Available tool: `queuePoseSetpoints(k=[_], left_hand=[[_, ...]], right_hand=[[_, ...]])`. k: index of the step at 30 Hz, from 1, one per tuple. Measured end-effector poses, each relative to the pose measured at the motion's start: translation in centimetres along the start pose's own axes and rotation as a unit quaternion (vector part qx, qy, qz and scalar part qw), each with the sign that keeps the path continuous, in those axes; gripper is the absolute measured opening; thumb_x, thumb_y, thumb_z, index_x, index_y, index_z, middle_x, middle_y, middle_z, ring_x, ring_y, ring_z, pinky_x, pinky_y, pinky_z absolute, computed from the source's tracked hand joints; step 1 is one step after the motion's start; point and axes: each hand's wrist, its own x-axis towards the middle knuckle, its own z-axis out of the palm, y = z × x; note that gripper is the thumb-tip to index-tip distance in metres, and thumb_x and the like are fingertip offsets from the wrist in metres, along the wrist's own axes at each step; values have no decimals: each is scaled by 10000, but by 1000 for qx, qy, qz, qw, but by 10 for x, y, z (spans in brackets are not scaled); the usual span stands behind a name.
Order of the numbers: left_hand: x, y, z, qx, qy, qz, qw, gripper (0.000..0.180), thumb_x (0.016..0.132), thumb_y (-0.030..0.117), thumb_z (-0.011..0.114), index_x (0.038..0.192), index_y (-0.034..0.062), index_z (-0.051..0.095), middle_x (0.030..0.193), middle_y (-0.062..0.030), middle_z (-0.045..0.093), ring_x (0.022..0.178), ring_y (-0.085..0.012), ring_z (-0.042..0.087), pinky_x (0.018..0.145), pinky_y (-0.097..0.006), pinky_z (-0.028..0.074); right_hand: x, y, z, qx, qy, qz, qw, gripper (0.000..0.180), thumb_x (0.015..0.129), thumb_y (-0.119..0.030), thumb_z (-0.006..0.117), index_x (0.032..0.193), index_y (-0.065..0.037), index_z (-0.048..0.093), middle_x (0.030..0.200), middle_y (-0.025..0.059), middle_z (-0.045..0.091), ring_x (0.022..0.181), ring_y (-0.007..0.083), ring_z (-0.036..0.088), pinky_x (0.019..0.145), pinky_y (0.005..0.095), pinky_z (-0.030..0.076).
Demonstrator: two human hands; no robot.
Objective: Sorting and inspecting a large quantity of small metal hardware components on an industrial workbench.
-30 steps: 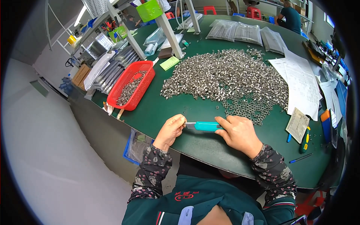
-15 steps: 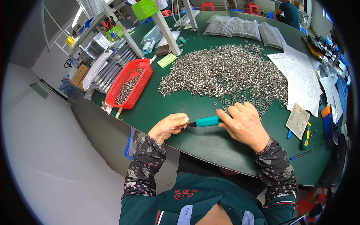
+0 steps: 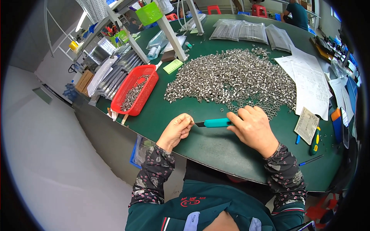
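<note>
My right hand (image 3: 254, 129) is closed around the end of a teal-handled utility knife (image 3: 217, 123), its dark blade pointing left. The blade tip is at the fingertips of my left hand (image 3: 177, 131), which is pinched closed. Something tiny shows between those fingertips, too small and covered to name. Both hands are above the green tabletop (image 3: 216, 148), near its front edge. Just beyond them spreads a wide heap of small metal rings (image 3: 231, 75), with a thinner scatter of rings at its near side by my right hand.
A red plastic basket (image 3: 147, 90) with more rings stands at the left table edge. Paper sheets (image 3: 308, 82), a card (image 3: 307, 125), a green-and-yellow-handled tool (image 3: 315, 142) and a pen (image 3: 310, 160) lie to the right. Bagged metal tubes (image 3: 252, 30) lie at the back. A shelf post (image 3: 172, 38) stands back left.
My left hand has tilted more upright, its fingers curling in more. The knife and my right hand have shifted slightly right in view. The whole view has moved a little.
</note>
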Motion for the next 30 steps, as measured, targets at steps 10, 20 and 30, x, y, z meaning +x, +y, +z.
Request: queuePoseSetpoints(k=[10, 20, 30], left_hand=[[-4, -17, 4, -95, 69, 150, 982, 102, 864, 59, 545, 962, 47, 521, 852, -21, 534, 518, -24, 374, 386, -135, 292], [-3, -23, 7, -98, 41, 175, 979, 108, 859, 72, 560, 957, 49, 522, 862, -12, 531, 556, -34, 405, 394, -144, 308], [-4, -24, 10, -89, 51, 154, 983, 101, 869, 100, 554, 944, 32, 546, 728, 31, 487, 525, -23, 361, 408, -145, 277]], right_hand=[[-10, -11, 19, 276, -195, 273, 901, 260, 781, -322, 592, 922, -111, 649, 713, 109, 617, 652, 291, 594, 592, 382, 458], [-11, -10, 23, 327, -248, 309, 858, 288, 804, -349, 577, 951, -112, 647, 660, 110, 607, 625, 281, 592, 599, 366, 456], [-11, -9, 23, 304, -237, 302, 872, 285, 804, -340, 577, 954, -108, 650, 686, 115, 617, 658, 287, 596, 620, 367, 458]])
